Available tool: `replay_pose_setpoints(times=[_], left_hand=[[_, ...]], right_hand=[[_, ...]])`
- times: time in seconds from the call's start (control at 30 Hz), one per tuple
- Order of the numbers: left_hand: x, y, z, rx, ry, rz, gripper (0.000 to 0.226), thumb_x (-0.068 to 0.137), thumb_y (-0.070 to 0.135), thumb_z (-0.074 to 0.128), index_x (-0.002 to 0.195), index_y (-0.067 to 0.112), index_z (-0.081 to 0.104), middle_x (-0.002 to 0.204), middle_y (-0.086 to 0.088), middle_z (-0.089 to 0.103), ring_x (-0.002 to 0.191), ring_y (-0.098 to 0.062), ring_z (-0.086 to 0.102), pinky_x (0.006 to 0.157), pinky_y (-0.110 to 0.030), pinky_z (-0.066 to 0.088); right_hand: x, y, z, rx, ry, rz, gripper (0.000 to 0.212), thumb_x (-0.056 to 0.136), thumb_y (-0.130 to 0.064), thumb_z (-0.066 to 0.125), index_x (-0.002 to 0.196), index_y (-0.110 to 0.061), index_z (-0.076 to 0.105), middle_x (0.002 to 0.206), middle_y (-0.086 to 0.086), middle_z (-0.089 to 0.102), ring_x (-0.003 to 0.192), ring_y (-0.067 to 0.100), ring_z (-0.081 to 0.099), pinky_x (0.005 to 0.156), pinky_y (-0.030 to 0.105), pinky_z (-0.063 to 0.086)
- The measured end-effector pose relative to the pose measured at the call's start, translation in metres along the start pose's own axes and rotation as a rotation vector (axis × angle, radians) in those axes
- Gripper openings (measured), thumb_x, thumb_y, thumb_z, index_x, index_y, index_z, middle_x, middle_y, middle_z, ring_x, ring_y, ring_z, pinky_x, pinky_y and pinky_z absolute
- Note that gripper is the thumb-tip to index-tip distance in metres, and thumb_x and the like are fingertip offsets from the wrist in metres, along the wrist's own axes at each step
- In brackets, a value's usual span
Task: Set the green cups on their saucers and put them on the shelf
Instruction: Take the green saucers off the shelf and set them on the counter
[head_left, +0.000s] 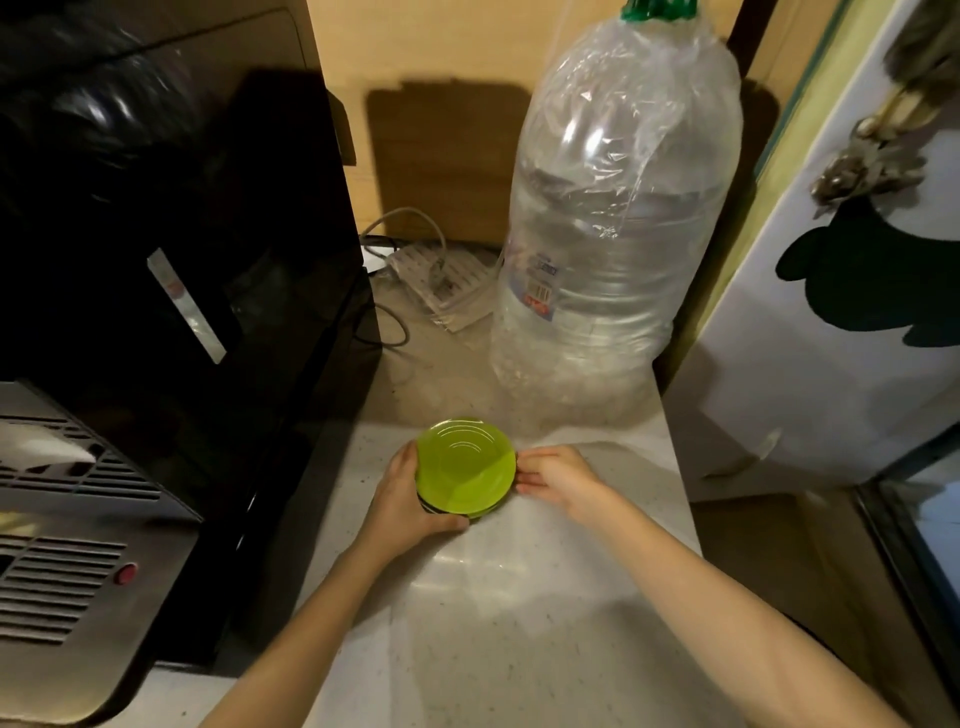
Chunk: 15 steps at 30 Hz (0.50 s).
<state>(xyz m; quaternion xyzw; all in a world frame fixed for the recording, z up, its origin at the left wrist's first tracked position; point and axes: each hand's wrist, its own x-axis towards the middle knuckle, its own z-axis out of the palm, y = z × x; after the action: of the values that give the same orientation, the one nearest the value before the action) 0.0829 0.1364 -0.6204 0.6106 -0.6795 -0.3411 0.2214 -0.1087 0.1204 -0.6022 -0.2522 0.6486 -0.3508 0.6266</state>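
A stack of bright green saucers (466, 467) sits on the pale counter (519, 597), seen from above. My left hand (402, 496) wraps around the stack's left and near side, thumb under the front edge. At the stack's right rim, the fingertips of my right hand (556, 475) touch the top saucer. A dark striped edge shows under the saucers by my left fingers. No green cup is visible.
A big clear water bottle (613, 234) wrapped in plastic stands just behind the saucers. A black appliance (208, 260) and a grey vented unit (67, 519) fill the left. A power strip with cables (441, 280) lies at the back. A white fridge (831, 338) stands on the right.
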Motion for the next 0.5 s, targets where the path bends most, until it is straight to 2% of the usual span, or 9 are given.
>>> replay_pose_setpoints(times=[0.1,0.17,0.23,0.3,0.33,0.4,0.43,0.5], left_hand=[[0.003,0.010,-0.006,0.033,-0.059,-0.060,0.117,0.046,0.029,0.088,0.138,0.005,0.021,0.146,-0.011,0.029,0.136,-0.027,0.029,0.102,-0.024,0.028],[0.009,0.018,-0.014,0.099,-0.104,-0.088,0.117,0.047,0.032,0.087,0.138,0.002,0.020,0.149,-0.018,0.023,0.141,-0.030,0.020,0.109,-0.028,0.025],[0.018,0.030,-0.023,0.168,-0.164,-0.071,0.109,0.055,0.035,0.083,0.139,0.003,0.023,0.152,-0.019,0.020,0.142,-0.028,0.015,0.112,-0.029,0.020],[0.027,0.049,-0.037,0.127,-0.222,-0.075,0.099,0.059,0.041,0.079,0.138,0.007,0.032,0.149,-0.015,0.031,0.138,-0.026,0.029,0.111,-0.032,0.026],[0.033,0.060,-0.044,0.064,-0.253,-0.077,0.091,0.061,0.042,0.077,0.136,0.008,0.037,0.145,-0.012,0.040,0.132,-0.025,0.039,0.107,-0.032,0.033],[0.039,0.087,-0.060,-0.061,-0.340,-0.076,0.072,0.069,0.037,0.073,0.130,0.008,0.047,0.131,-0.008,0.055,0.117,-0.021,0.053,0.095,-0.030,0.043],[0.042,0.103,-0.067,-0.091,-0.368,-0.077,0.065,0.071,0.036,0.071,0.126,0.008,0.051,0.124,-0.007,0.060,0.111,-0.019,0.057,0.091,-0.030,0.045],[0.047,0.136,-0.082,-0.104,-0.396,-0.058,0.052,0.074,0.036,0.068,0.118,0.009,0.058,0.113,-0.007,0.065,0.103,-0.018,0.061,0.089,-0.031,0.046]], right_hand=[[-0.009,-0.009,-0.006,-0.078,-0.046,0.013,0.038,0.089,0.001,0.049,0.127,0.004,0.047,0.092,0.015,0.061,0.066,0.016,0.055,0.074,0.030,0.052],[-0.017,-0.021,-0.008,-0.183,-0.062,-0.012,0.037,0.091,-0.006,0.048,0.127,0.002,0.048,0.105,0.019,0.063,0.066,0.015,0.056,0.065,0.026,0.049],[-0.025,-0.035,-0.012,-0.236,-0.076,-0.033,0.039,0.093,-0.014,0.045,0.129,0.002,0.046,0.124,0.024,0.059,0.066,0.017,0.057,0.060,0.026,0.047],[-0.034,-0.052,-0.016,-0.261,-0.092,-0.039,0.042,0.095,-0.020,0.042,0.133,-0.002,0.042,0.131,0.023,0.055,0.074,0.023,0.061,0.066,0.031,0.049],[-0.040,-0.062,-0.018,-0.276,-0.098,-0.040,0.042,0.095,-0.023,0.040,0.133,-0.004,0.041,0.132,0.022,0.055,0.086,0.029,0.064,0.073,0.035,0.050],[-0.056,-0.083,-0.024,-0.305,-0.107,-0.040,0.043,0.096,-0.028,0.039,0.132,-0.004,0.040,0.126,0.021,0.058,0.112,0.037,0.059,0.089,0.042,0.047],[-0.064,-0.094,-0.027,-0.309,-0.112,-0.045,0.044,0.096,-0.029,0.039,0.132,-0.003,0.040,0.117,0.020,0.062,0.115,0.037,0.057,0.092,0.045,0.046],[-0.082,-0.118,-0.036,-0.318,-0.134,-0.083,0.046,0.096,-0.031,0.039,0.131,-0.002,0.040,0.099,0.016,0.062,0.104,0.035,0.060,0.088,0.046,0.049]])
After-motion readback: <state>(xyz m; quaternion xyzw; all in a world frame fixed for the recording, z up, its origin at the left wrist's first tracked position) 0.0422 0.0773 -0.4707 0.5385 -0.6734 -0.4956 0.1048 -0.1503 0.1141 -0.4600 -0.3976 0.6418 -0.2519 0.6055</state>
